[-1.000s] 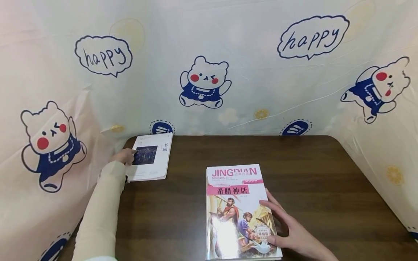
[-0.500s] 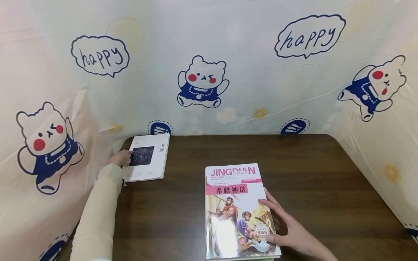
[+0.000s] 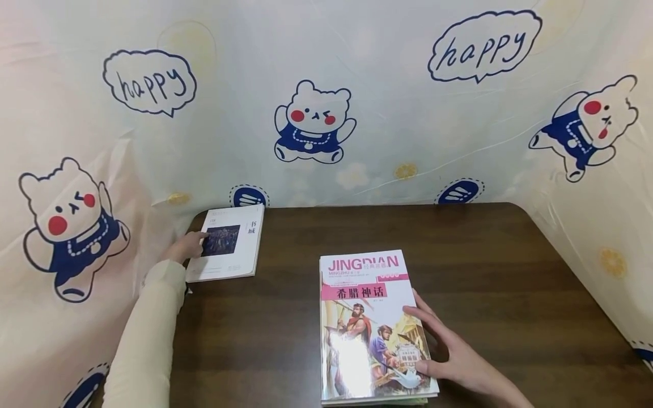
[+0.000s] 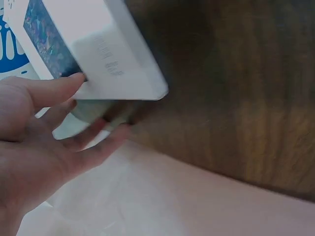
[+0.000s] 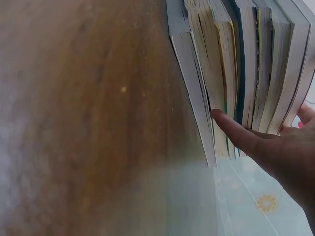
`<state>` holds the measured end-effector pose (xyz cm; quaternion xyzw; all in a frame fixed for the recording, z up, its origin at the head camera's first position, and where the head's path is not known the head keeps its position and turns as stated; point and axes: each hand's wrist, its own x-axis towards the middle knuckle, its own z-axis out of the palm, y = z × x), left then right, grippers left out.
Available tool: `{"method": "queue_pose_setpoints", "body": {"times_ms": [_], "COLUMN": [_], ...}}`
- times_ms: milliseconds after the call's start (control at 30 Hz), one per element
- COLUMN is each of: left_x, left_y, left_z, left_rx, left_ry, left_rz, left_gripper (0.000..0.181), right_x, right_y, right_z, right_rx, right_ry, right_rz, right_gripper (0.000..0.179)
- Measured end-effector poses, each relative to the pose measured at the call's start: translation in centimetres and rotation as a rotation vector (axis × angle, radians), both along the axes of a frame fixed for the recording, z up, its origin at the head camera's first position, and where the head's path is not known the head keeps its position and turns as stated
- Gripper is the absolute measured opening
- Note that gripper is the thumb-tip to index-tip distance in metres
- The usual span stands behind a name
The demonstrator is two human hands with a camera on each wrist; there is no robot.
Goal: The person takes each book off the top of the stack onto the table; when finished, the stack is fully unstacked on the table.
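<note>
A white book (image 3: 246, 260) with a dark picture on its cover lies at the table's back left corner. My left hand (image 3: 185, 247) is at its left edge. In the left wrist view the thumb (image 4: 61, 90) lies on the cover, while the other fingers reach below the edge, partly hidden. A stack of several books (image 5: 246, 54) stands front and centre, topped by a glossy book (image 3: 359, 277) with a pink title. My right hand (image 3: 454, 354) rests along the stack's right side, its fingers spread over the top edge and one reaching down the page edges.
The brown wooden table (image 3: 490, 266) extends between and to the right of the books. A pale curtain (image 3: 388, 130) printed with bears borders it at the back and sides.
The whole head view has shifted slightly. Both hands stay at the same books, and neither the white book nor the stack has clearly moved on the table.
</note>
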<state>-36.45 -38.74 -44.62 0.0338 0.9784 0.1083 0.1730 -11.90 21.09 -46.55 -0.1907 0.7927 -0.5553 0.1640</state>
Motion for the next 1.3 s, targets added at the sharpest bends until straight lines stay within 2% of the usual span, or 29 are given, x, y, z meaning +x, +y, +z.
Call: {"method": "queue_pose_setpoints", "body": {"times_ms": [67, 167, 300, 367, 433, 533, 600, 700, 800, 867, 967, 1100, 1300], "left_x": [0.3, 1.1, 2.6, 3.3, 4.2, 6.2, 8.0, 10.9, 13.4, 14.7, 16.5, 18.6, 20.8], "left_y": [0.0, 0.6, 2.3, 3.5, 5.0, 8.0, 10.4, 13.5, 15.8, 16.8, 17.7, 18.6, 20.6], "left_z": [-0.7, -1.3, -1.5, -1.2, -0.6, 0.5, 1.4, 2.7, 3.6, 3.8, 3.8, 3.0, 1.5], "left_rx": [0.012, 0.018, 0.043, 0.100, 0.192, 0.341, 0.424, 0.517, 0.582, 0.625, 0.699, 0.738, 0.644], "left_ry": [0.069, 0.160, 0.320, 0.422, 0.503, 0.570, 0.562, 0.507, 0.428, 0.392, 0.344, 0.298, 0.203], "left_rz": [-0.005, 0.023, 0.004, -0.054, -0.119, -0.224, -0.275, -0.331, -0.358, -0.365, -0.353, -0.358, -0.432], "left_gripper": [0.061, 0.056, 0.046, 0.044, 0.043, 0.045, 0.048, 0.052, 0.055, 0.056, 0.060, 0.068, 0.086], "right_x": [0.0, 0.0, 0.0, 0.0, 0.0, 0.0, -0.1, -0.1, -0.1, -0.1, -0.1, -0.1, -0.2], "right_y": [0.1, 0.2, 0.4, 0.5, 0.6, 0.6, 0.7, 0.7, 0.6, 0.6, 0.5, 0.4, 0.5], "right_z": [0.0, -0.1, -0.1, -0.1, 0.0, 0.0, 0.0, -0.1, -0.3, -0.4, -0.5, -0.5, -0.5], "right_rx": [0.022, 0.027, 0.023, 0.030, 0.038, 0.049, 0.053, 0.056, 0.050, 0.049, 0.039, 0.031, 0.010], "right_ry": [0.022, 0.049, 0.017, 0.010, 0.030, 0.065, 0.083, 0.099, 0.116, 0.125, 0.118, 0.112, 0.103], "right_rz": [0.002, 0.007, 0.013, 0.015, 0.023, 0.030, 0.037, 0.040, 0.044, 0.049, 0.049, 0.058, 0.068], "right_gripper": [0.074, 0.075, 0.076, 0.077, 0.078, 0.080, 0.081, 0.082, 0.083, 0.084, 0.083, 0.083, 0.084]}}
